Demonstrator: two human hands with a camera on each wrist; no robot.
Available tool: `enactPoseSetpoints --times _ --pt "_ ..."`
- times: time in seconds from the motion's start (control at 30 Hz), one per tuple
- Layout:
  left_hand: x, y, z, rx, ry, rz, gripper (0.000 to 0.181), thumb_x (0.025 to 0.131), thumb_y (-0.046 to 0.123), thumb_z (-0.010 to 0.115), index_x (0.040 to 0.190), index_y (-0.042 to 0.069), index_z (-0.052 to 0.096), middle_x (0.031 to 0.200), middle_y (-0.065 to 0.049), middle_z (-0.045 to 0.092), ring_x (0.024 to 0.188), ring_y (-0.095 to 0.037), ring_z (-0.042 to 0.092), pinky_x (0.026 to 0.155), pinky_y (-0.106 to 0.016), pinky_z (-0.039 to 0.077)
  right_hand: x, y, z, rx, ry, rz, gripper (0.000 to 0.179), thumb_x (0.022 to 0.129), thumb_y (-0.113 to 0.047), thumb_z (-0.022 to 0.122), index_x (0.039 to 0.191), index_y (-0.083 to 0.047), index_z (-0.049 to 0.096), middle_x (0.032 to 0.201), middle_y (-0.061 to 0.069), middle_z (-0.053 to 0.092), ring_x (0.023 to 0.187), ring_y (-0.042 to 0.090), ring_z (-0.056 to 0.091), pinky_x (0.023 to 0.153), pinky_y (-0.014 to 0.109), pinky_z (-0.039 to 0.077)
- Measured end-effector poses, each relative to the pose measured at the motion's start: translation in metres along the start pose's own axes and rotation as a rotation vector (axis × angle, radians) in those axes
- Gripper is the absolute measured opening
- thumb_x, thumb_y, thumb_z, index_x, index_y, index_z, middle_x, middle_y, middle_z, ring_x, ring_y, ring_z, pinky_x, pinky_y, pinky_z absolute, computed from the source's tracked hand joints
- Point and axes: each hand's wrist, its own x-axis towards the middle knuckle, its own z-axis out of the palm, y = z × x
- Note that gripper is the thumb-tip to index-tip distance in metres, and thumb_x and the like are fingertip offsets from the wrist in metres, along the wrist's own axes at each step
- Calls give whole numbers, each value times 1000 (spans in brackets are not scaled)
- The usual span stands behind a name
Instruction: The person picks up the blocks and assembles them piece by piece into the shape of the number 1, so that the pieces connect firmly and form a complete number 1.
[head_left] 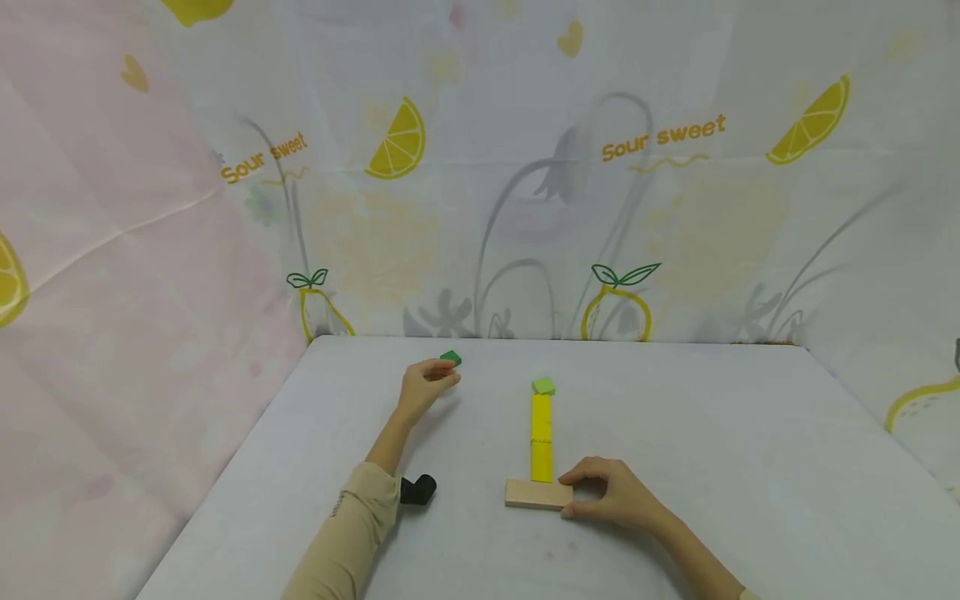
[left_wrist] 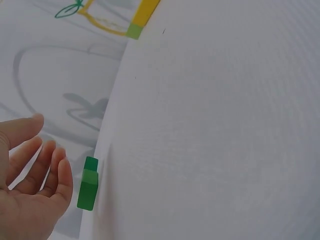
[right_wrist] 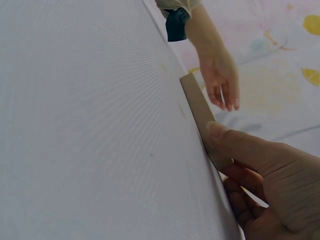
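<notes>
My right hand [head_left: 618, 500] pinches the right end of a plain wooden block [head_left: 534, 493] between thumb and fingers. That block lies crosswise at the near end of two yellow blocks [head_left: 541, 437] laid end to end, with a light green block [head_left: 543, 386] turned at an angle at their far end. Farther back on the left, my left hand [head_left: 426, 390] hovers with loosely bent fingers and holds nothing. Its fingertips overlap a dark green block [head_left: 452, 357] in the head view; in the left wrist view the green block [left_wrist: 88, 190] stands apart from the fingers.
A white-covered table [head_left: 712, 442] carries the blocks. Behind it hangs a lemon-printed cloth [head_left: 495, 208], which also runs along both sides. A black wrist camera [head_left: 417, 490] sticks out from the left sleeve [head_left: 348, 533].
</notes>
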Motion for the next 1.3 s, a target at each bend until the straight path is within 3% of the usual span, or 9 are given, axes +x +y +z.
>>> enactPoseSetpoints --times 0.17,0.27,0.43,0.6,0.9,1.13,1.3 --pt "11 -25 -3 -13 22 -22 33 82 5 70 109 -12 62 98 -21 66 92 -28 63 75 -19 47 0 0 0 -2 -1 15 32 74 -27 80 99 -9 72 93 -7 68 86 4 58 79 23 47" --pt "14 -30 -5 -6 42 -15 32 81 4 71 108 -11 63 96 -20 67 89 -23 63 73 -17 47 0 0 -1 -5 2 7 32 74 -27 80 99 -9 72 93 -7 68 86 4 58 79 23 48" --pt "16 -33 -10 14 91 4 28 79 3 72 104 -9 66 94 -19 68 85 -20 64 71 -16 47 2 1 -1 -11 8 -16 31 74 -25 80 98 -8 72 92 -5 69 85 4 58 78 23 48" --pt "18 -37 -15 31 129 -16 28 77 5 73 102 -7 68 91 -17 68 82 -17 64 68 -16 47 3 0 -1 1 2 -9 31 74 -24 80 98 -8 72 92 -3 69 84 5 58 78 23 48" --pt "18 -38 -20 104 143 -75 30 78 8 73 103 -8 67 96 -20 67 89 -29 63 68 -17 46 3 -4 -1 13 -4 -11 33 73 -24 80 99 -6 72 92 1 69 84 10 59 78 24 48" --pt "18 -39 -20 218 164 -133 36 77 12 73 106 -8 65 103 -24 64 95 -34 60 80 -41 49 2 -3 -1 9 -6 1 32 74 -25 80 99 -8 72 93 -2 69 85 6 58 79 24 48" --pt "19 -44 -20 241 156 -127 39 74 11 75 105 -10 64 97 -24 65 92 -35 61 78 -40 49 2 -5 -2 14 1 0 31 74 -23 80 99 -7 72 93 -1 69 85 7 59 79 24 48"
